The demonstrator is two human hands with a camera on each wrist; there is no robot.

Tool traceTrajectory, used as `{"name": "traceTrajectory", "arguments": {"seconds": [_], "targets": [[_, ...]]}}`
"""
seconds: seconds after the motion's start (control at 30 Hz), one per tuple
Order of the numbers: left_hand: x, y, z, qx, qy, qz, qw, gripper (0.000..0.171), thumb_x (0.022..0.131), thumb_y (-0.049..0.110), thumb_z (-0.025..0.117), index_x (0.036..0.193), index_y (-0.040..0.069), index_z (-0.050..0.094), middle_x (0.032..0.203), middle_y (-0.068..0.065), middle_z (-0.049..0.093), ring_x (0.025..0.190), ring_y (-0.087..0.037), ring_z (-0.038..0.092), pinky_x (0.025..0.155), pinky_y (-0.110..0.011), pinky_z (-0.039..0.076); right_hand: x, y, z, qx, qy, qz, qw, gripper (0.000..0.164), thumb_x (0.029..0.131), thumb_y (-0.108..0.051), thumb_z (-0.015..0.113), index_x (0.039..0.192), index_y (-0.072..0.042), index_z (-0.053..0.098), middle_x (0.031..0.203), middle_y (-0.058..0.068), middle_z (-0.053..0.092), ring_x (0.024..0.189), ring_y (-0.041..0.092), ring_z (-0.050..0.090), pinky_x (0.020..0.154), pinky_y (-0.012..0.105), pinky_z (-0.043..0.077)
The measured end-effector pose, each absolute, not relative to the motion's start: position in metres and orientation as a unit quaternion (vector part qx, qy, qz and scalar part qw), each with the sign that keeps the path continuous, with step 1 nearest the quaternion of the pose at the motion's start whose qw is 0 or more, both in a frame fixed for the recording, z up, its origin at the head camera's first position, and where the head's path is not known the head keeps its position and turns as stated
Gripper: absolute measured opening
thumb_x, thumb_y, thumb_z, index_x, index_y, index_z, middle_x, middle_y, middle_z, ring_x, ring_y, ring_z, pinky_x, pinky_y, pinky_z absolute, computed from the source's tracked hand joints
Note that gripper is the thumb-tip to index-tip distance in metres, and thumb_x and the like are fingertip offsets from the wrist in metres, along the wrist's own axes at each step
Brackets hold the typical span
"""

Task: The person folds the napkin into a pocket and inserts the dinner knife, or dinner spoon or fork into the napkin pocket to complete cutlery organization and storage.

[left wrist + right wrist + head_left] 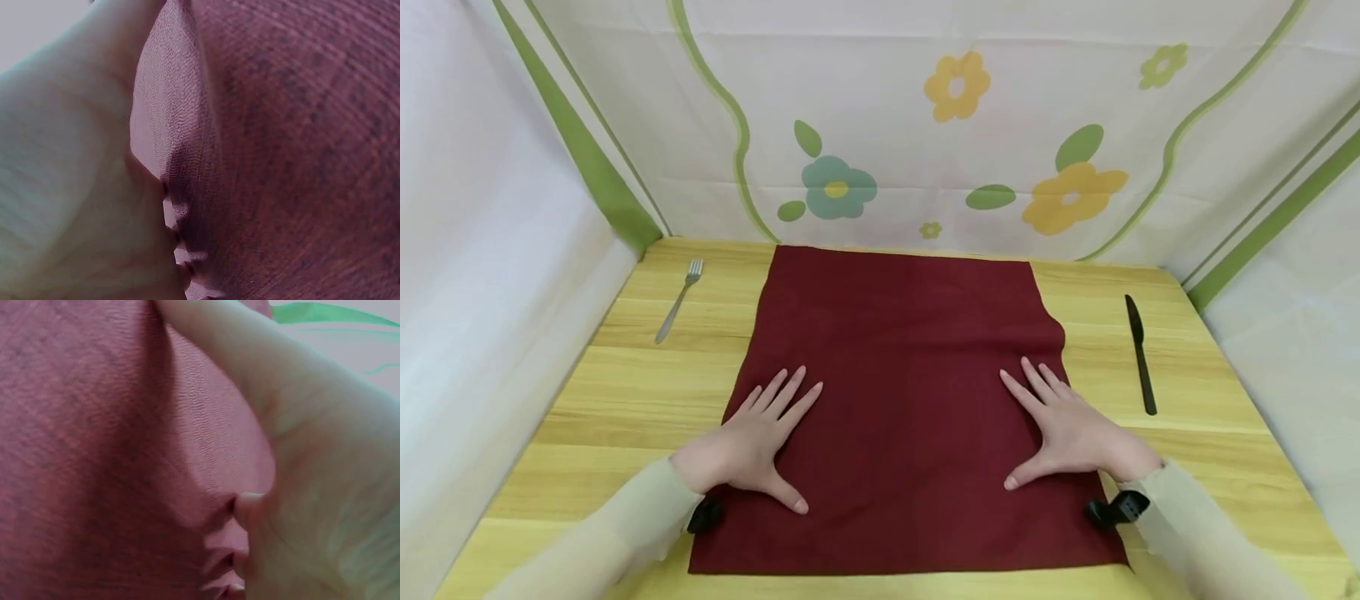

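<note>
A dark red cloth [895,417] lies spread out on the wooden table, with a slight ripple near its right edge. My left hand [760,442] rests on the cloth's left side, fingers straight and spread, thumb pointing toward the near edge. On the right side my right hand [1063,433] lies in much the same way, its fingers spread over the fabric. Both wrist views show the red cloth [300,150] close up, with the palm side of the left hand [75,175] and of the right hand [325,469] against it.
To the left of the cloth lies a silver fork [679,302]. A black knife [1141,354] is on the right part of the wooden table [617,400]. Behind the table hangs a white curtain [880,100] with printed flowers, and white fabric walls stand at both sides.
</note>
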State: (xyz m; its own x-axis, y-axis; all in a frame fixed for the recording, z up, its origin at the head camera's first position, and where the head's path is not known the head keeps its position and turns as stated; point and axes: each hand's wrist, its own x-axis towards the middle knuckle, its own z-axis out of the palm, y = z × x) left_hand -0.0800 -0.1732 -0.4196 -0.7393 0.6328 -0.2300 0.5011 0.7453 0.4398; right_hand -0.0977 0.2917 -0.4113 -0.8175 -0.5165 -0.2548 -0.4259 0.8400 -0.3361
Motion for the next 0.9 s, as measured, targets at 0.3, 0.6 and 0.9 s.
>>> {"name": "traceTrajectory", "arguments": {"seconds": [0.3,0.6,0.9], "targets": [[-0.076,-0.172,-0.409,0.312,0.922,0.17,0.155,0.14,0.064,0.082,0.077,0.164,0.007,0.015,0.167,-0.023,0.005,0.15,-0.047,0.006,0.113,-0.068,0.018,-0.088,0.286,-0.401,-0.233,0.949,-0.143,0.157,0.134,0.063,-0.086,0.073,0.162,-0.009,0.027,0.164,0.027,0.016,0.146,0.055,0.016,0.107,0.071,0.029],[-0.157,-0.16,-0.406,0.223,0.95,0.134,0.172,0.126,0.081,0.081,0.062,0.163,0.003,0.008,0.167,-0.023,0.002,0.152,-0.042,0.001,0.119,-0.06,0.008,-0.151,0.269,-0.397,-0.215,0.943,-0.221,0.127,0.091,0.095,-0.063,0.061,0.164,-0.016,0.024,0.169,0.011,0.007,0.153,0.038,0.0,0.116,0.065,0.015],[-0.203,-0.147,-0.414,0.213,0.943,0.12,0.228,0.128,0.078,0.077,0.07,0.165,0.013,0.001,0.168,-0.018,-0.01,0.152,-0.039,-0.009,0.119,-0.06,0.004,-0.197,0.267,-0.434,-0.194,0.949,-0.192,0.156,0.086,0.102,-0.06,0.049,0.165,-0.013,0.013,0.169,0.017,0.0,0.152,0.043,-0.005,0.116,0.065,0.0]]}}
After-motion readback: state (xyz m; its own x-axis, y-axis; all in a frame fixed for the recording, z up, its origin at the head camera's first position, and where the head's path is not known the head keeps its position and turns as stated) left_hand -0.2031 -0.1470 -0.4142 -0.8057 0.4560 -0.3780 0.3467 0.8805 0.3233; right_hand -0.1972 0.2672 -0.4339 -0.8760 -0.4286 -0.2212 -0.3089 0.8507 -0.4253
